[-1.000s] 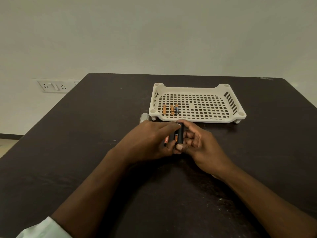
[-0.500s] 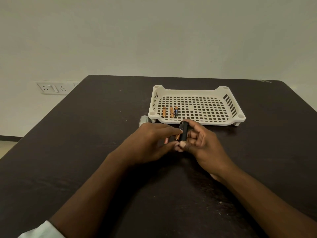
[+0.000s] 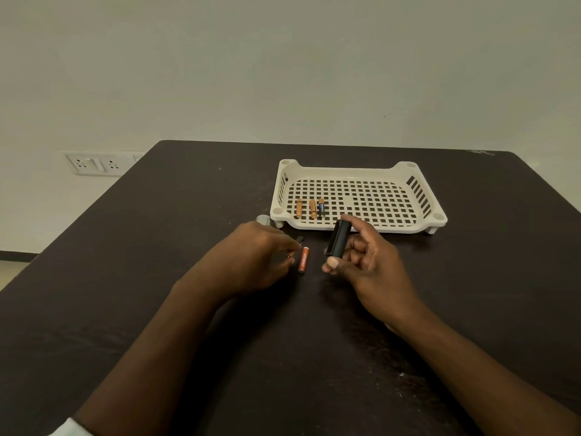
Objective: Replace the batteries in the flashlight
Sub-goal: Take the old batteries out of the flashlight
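My right hand (image 3: 371,272) holds a black cylindrical flashlight part (image 3: 339,240) upright and tilted, just in front of the tray. My left hand (image 3: 257,256) is to its left, low over the table, with fingers pinched on a small orange battery (image 3: 290,255) of which only the tip shows. An orange-red battery (image 3: 303,259) lies on the dark table (image 3: 157,278) between my hands, right at my left fingertips. Three more batteries lie in the tray's left part: two orange (image 3: 299,208) (image 3: 312,209) and one dark (image 3: 321,208).
The white perforated tray (image 3: 361,227) stands beyond my hands. A grey round piece (image 3: 263,219) sits by the tray's front left corner, partly hidden by my left hand. A small dark piece (image 3: 300,239) lies just past my left fingers. A wall socket (image 3: 94,163) is at the left.
My hands were together on the black part with batteries showing in it. They have drawn apart: the right keeps the black part, and an orange-red battery is out on the table.
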